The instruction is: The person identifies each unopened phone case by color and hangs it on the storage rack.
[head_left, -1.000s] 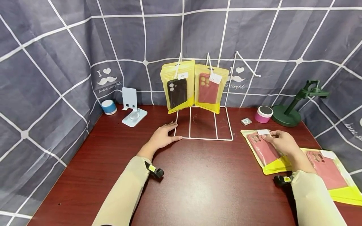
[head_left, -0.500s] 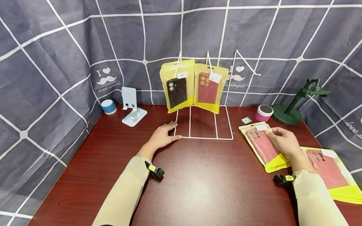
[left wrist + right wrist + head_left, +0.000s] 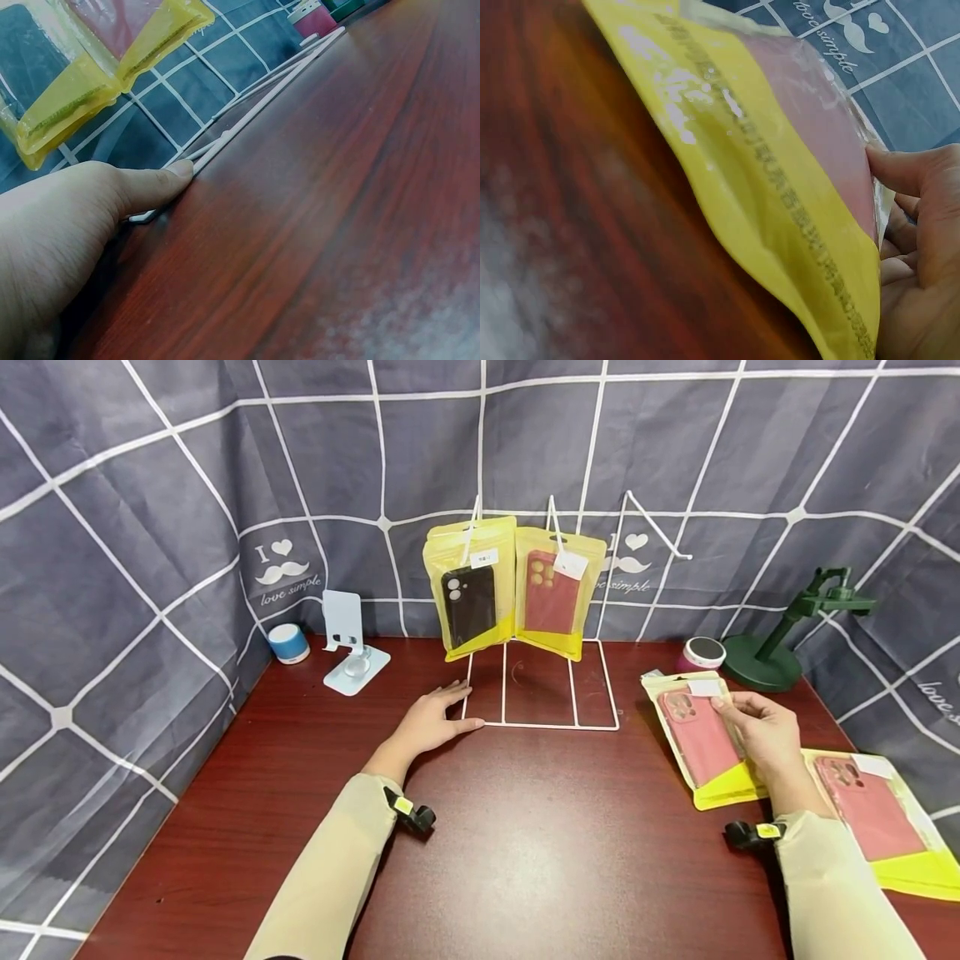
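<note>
My right hand (image 3: 768, 739) pinches the right edge of a clear-and-yellow pouch (image 3: 731, 787) with a pink phone case (image 3: 701, 735) inside. In the right wrist view the thumb lies on the pouch's front and the fingers are curled behind it; the yellow bottom (image 3: 757, 180) is close over the table. My left hand (image 3: 427, 722) rests at the left front corner of a white wire rack (image 3: 555, 727), thumb on its front bar in the left wrist view. From the rack's hooks hang a pouch with a black phone case (image 3: 470, 606) and one with a pink phone case (image 3: 551, 597).
Another pouched pink case (image 3: 870, 810) lies at the right. A third hook (image 3: 660, 531) on the rack carries nothing. Behind stand a pink round speaker (image 3: 701, 654), a green stand (image 3: 765, 660), a light-blue phone stand (image 3: 352, 652) and a blue speaker (image 3: 288, 644).
My right hand has lifted the pouch, its top rising and tilting up until it partly covers the small silver device behind. The left hand has stayed put on the rack.
</note>
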A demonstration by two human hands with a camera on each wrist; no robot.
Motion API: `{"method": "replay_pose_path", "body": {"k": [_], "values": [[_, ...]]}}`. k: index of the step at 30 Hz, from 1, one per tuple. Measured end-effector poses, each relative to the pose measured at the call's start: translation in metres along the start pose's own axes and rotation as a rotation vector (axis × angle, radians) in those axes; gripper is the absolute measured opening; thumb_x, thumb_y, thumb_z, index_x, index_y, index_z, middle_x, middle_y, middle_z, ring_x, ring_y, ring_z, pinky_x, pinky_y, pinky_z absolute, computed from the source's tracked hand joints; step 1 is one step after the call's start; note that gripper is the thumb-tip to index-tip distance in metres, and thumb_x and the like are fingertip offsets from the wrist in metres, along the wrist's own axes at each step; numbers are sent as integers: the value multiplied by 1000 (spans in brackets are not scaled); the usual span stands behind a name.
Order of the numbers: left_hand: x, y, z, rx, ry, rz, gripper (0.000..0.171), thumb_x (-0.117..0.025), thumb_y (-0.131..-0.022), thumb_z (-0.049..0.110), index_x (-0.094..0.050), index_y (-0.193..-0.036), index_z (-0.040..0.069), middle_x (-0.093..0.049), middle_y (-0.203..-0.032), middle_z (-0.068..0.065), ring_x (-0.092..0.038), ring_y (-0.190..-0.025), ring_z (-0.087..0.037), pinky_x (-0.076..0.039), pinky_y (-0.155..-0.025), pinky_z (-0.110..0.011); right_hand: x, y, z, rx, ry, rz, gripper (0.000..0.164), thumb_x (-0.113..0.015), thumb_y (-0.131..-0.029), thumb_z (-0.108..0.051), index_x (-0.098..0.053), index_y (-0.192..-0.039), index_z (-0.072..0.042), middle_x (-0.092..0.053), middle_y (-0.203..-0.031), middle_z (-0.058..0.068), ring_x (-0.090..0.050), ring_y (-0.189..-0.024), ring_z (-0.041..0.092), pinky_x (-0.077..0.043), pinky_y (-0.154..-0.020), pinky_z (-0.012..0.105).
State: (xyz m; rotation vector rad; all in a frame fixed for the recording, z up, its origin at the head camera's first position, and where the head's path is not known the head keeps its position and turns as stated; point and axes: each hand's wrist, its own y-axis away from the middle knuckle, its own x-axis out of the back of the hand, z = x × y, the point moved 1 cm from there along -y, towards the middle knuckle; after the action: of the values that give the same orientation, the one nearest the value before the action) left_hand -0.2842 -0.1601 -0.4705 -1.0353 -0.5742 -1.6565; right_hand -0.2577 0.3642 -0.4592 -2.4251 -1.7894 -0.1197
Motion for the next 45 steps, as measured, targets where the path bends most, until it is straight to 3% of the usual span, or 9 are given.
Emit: {"method": "replay_pose_path", "body": {"k": [6,11,14,18,22,26,30,45], "values": [[2,1,2,-19,-7,4,84,-68,-85,66,-53,-148,13,-43,-156,-7,-36,-146,-31,-29,-117,-50,-1,1,-1,-8,-58,34,15,-85,-83,-22,-78,-93,-12,-68,-72,-13,-54,-64,5,-43,-52,17],[2,1,2,-9,-12,4,83,-69,-85,66,-53,-148,15,-43,-156,-5,-36,-146,-30,-29,-117,-50,-6,3,-2,50,-229,50,13,-84,-83,-10,-78,-95,-6,-72,-75,-8,-58,-62,5,-47,-53,16],[1,1,2,-2,-11,1,83,-69,-85,66,-52,-149,15,-43,-156,-5,-35,-146,-30,-29,-117,-50,-10,5,-4,98,-353,15,14,-81,-84,-2,-77,-97,0,-73,-77,-3,-61,-61,8,-50,-53,17],[1,1,0,0,-7,-3,84,-69,-84,66,-52,-149,15,-43,-156,-5,-35,-146,-29,-30,-117,-50,-21,10,-13,178,-427,-80,13,-75,-86,5,-74,-99,6,-74,-79,1,-65,-67,10,-53,-60,18],[0,1,-1,5,-9,-4,84,-68,-84,68,-52,-149,17,-42,-157,-3,-35,-146,-28,-29,-117,-50,-41,18,-33,269,-448,-189,13,-70,-89,9,-70,-101,11,-74,-83,4,-65,-72,13,-54,-67,18],[0,0,-1,1,-3,5,83,-68,-84,67,-53,-149,17,-43,-157,-3,-35,-146,-30,-29,-117,-51,-59,30,-59,348,-446,-275,13,-67,-89,12,-67,-102,15,-74,-85,6,-66,-70,14,-55,-64,19],[0,0,0,0,7,7,83,-69,-84,66,-53,-148,17,-43,-156,-4,-35,-146,-32,-28,-117,-52,-68,42,-78,374,-448,-314,12,-66,-89,14,-66,-101,15,-75,-84,7,-68,-66,14,-57,-60,22],[0,1,1,18,-3,-8,84,-68,-84,67,-52,-149,17,-42,-157,-4,-34,-147,-30,-26,-118,-54,-74,64,-115,453,-352,-195,12,-71,-86,13,-65,-95,16,-72,-78,6,-64,-61,14,-53,-53,19]]}}
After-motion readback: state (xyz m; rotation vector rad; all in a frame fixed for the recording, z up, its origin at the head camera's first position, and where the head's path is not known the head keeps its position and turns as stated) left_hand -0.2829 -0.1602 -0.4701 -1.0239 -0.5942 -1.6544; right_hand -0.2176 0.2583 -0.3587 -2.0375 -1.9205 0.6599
